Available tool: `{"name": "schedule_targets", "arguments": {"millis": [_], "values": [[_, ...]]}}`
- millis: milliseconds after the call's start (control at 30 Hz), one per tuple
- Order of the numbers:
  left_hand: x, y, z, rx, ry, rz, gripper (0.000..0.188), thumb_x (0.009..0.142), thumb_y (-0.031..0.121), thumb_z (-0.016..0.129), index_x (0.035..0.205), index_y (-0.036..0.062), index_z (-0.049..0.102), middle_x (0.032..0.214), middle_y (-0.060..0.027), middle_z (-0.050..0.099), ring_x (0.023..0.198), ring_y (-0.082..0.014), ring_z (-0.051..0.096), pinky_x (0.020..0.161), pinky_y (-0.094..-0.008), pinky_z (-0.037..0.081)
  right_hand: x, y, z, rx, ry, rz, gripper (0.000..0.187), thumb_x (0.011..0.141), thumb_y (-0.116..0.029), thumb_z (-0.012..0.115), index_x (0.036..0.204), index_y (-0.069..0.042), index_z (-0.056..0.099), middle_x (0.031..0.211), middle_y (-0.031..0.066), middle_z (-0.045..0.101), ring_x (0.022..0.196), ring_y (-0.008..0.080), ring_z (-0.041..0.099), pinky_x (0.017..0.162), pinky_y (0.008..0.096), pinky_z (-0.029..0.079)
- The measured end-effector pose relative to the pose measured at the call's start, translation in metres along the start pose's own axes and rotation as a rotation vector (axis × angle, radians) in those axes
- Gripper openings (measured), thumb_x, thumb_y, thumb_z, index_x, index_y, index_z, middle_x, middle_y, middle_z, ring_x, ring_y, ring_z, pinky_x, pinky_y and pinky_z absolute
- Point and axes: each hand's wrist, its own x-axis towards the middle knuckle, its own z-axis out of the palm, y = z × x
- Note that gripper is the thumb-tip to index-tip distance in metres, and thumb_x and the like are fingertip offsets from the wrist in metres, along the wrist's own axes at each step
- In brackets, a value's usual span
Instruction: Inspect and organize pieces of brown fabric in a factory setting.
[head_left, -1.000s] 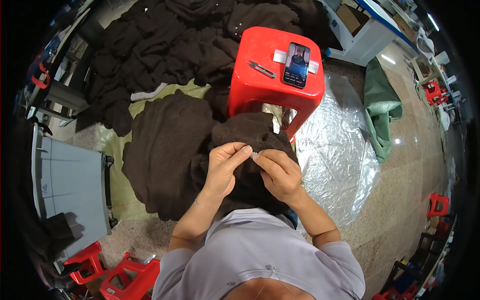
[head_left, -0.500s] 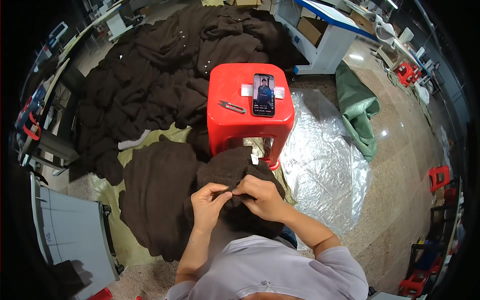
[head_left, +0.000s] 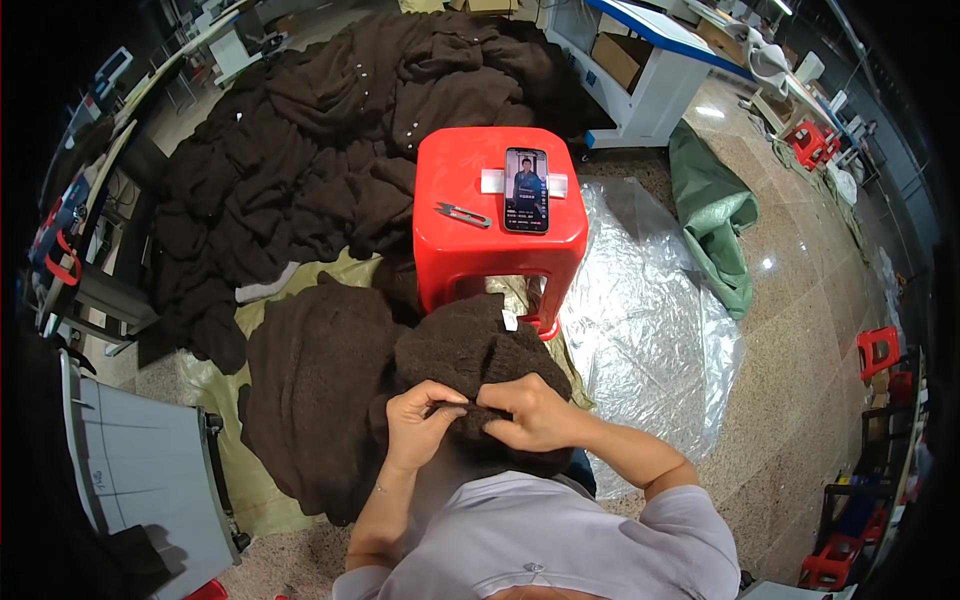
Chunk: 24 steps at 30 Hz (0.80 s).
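A dark brown knitted garment (head_left: 440, 350) with a small white label lies bunched over my lap. My left hand (head_left: 420, 420) pinches an edge of it between thumb and forefinger. Close by on the right, my right hand (head_left: 530, 412) grips the same edge, thumb and curled fingers pressed together. Whether a thread or some other small thing is between the fingertips is too small to tell. Just beyond the garment stands a red plastic stool (head_left: 450, 185). On its seat rest thread snips (head_left: 462, 215) and a phone (head_left: 526, 195) with a lit screen, propped on a white holder.
Heaped brown knitwear (head_left: 300, 150) covers the floor behind and left of the stool. Clear plastic sheeting (head_left: 650, 340) spreads to the right, beside a green tarp (head_left: 715, 220). A grey wheeled cart (head_left: 150, 470) is at the near left; a white-and-blue machine table (head_left: 660, 90) stands at the back.
My right hand has shifted slightly right and down, and its fingers are more curled. My left hand has dropped a little. The garment edge between them has been drawn nearer to me.
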Motion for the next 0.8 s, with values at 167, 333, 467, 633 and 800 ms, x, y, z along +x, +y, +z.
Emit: {"name": "schedule_targets", "arguments": {"millis": [167,333,467,633,800], "values": [[-0.013,0.005,0.022,0.291,0.213,0.160,0.013,0.084,-0.013,0.070,0.092,-0.0025,0.067,0.087,-0.0046,0.070,0.079,-0.0079,0.063,0.072,-0.0217,0.052,-0.007,-0.006,0.019,-0.214,0.225,-0.101,0.022,0.072,-0.003,0.074,0.086,0.000,0.057,0.073,0.0138,0.054,0.062,0.0336,0.060,0.054,0.0402,0.047],[-0.017,0.009,0.026,0.168,0.256,0.135,0.015,0.085,-0.011,0.073,0.098,-0.0034,0.068,0.092,-0.0065,0.071,0.082,-0.0106,0.067,0.076,-0.0227,0.053,-0.003,-0.004,0.011,-0.106,0.161,-0.020,0.021,0.071,-0.001,0.072,0.085,-0.001,0.056,0.074,0.0138,0.054,0.065,0.0337,0.060,0.055,0.0413,0.047],[-0.009,0.007,0.016,-0.230,0.183,-0.094,0.019,0.086,-0.012,0.072,0.103,-0.0045,0.068,0.096,-0.0071,0.071,0.087,-0.0106,0.067,0.080,-0.0230,0.055,0.000,-0.005,0.010,-0.234,0.093,-0.065,0.025,0.075,-0.004,0.072,0.094,-0.004,0.055,0.079,0.0140,0.056,0.072,0.0365,0.063,0.058,0.0437,0.050],[-0.002,0.013,0.006,-0.079,0.088,-0.003,0.015,0.084,-0.012,0.073,0.096,-0.0030,0.071,0.093,-0.0071,0.072,0.085,-0.0111,0.067,0.078,-0.0231,0.055,0.002,-0.012,0.004,-0.154,0.050,0.039,0.027,0.078,-0.004,0.070,0.099,-0.003,0.053,0.084,0.0155,0.059,0.073,0.0392,0.064,0.059,0.0462,0.050],[0.011,0.021,-0.002,0.119,-0.016,0.074,0.016,0.078,-0.014,0.074,0.090,-0.0031,0.071,0.088,-0.0082,0.073,0.083,-0.0128,0.069,0.075,-0.0249,0.056,0.010,-0.011,-0.007,-0.089,-0.023,-0.026,0.023,0.080,-0.008,0.069,0.097,-0.002,0.054,0.081,0.0169,0.059,0.074,0.0391,0.064,0.060,0.0477,0.050]]}}
